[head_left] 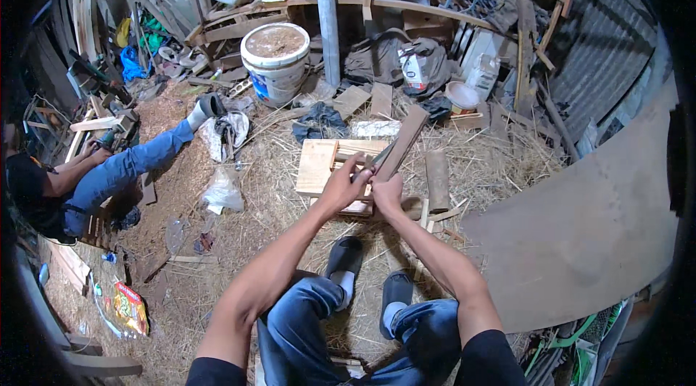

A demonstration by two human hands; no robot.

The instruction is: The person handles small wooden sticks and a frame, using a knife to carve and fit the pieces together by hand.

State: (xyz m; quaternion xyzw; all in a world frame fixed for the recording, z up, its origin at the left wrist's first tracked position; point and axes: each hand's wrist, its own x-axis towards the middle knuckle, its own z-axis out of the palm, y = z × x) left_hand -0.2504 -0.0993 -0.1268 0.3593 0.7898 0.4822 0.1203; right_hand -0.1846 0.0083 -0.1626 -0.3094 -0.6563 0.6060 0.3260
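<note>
Knees in blue jeans and two dark slippers sit lowest in view. Above them the left hand and right hand both close around the lower end of a plank; its long axis runs from the hands up and right, over a pale wooden box on straw. A yellow-green snack bag lies lower left. A white bucket stands behind, a white sack with red marking to its right.
</note>
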